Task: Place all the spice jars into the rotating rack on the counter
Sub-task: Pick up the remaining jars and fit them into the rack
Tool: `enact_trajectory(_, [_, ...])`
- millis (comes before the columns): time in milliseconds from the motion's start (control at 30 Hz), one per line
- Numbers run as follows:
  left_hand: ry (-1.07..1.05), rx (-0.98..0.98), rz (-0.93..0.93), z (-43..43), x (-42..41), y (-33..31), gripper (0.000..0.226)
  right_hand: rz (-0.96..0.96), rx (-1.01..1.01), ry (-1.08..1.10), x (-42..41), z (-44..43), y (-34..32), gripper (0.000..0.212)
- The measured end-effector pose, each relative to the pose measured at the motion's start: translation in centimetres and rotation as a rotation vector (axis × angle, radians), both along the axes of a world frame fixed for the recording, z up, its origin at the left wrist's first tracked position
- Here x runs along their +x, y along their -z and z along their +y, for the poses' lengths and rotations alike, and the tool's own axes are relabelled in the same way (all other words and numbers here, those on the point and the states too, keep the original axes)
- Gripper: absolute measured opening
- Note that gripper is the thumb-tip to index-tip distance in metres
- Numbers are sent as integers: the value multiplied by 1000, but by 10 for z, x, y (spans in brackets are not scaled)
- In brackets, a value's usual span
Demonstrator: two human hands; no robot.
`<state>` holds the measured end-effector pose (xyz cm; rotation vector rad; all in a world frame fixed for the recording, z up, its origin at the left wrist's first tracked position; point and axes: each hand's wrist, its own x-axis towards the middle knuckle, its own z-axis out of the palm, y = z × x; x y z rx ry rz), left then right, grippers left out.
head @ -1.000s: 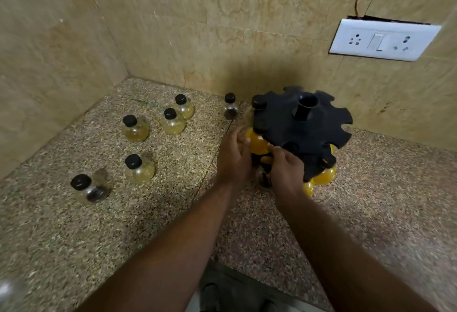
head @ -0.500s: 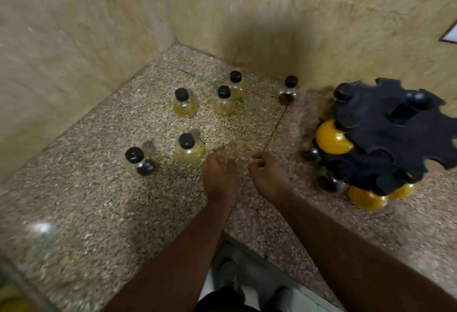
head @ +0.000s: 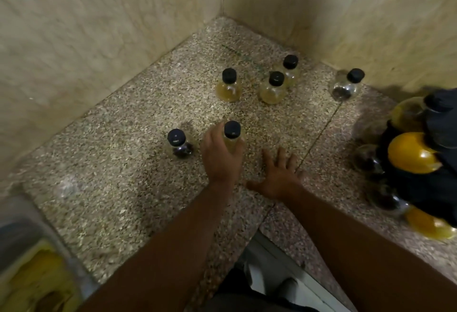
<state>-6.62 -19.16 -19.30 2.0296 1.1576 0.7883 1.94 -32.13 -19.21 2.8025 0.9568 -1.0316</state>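
Speckled counter (head: 118, 188) in a tiled corner — left hand (head: 220, 155) grips a jar (head: 232, 138); right hand (head: 279, 175) lies flat, fingers spread.

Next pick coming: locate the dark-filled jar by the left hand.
Head view, left of centre: the dark-filled jar stands on the counter just left of the left hand, which grips a yellow jar.

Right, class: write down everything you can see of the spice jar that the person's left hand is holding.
The spice jar is small and clear, glass or plastic, with a round black cap on a narrow neck and pale yellow contents. It appears to stand upright on the speckled stone counter. The left hand curls round its body from the near-left side, hiding much of it; the cap is uncovered. A dark-filled jar stands just to its left, apart from it.
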Motion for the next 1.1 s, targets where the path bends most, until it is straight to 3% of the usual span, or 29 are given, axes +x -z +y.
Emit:
enact_trajectory(233, [147,-2,29,13,9,-2,53,-3,8,-11,4,1,4,122])
enact_trajectory(400, [187,-7,2,-1,13,-3,52,-76,176,59,3,-6,2,90])
enact_trajectory(600, [366,-59,-7,-37,32,-12,49,-158,578,442,-1,-50,-13,47])
enact_trajectory(767, [562,-16,-50,-87,59,-36,50,-228,784,769,12,-100,-36,27])
enact_trajectory(1100, [859,49,-299,-205,97,-88,42,-443,1218,1193,22,-206,-78,27])
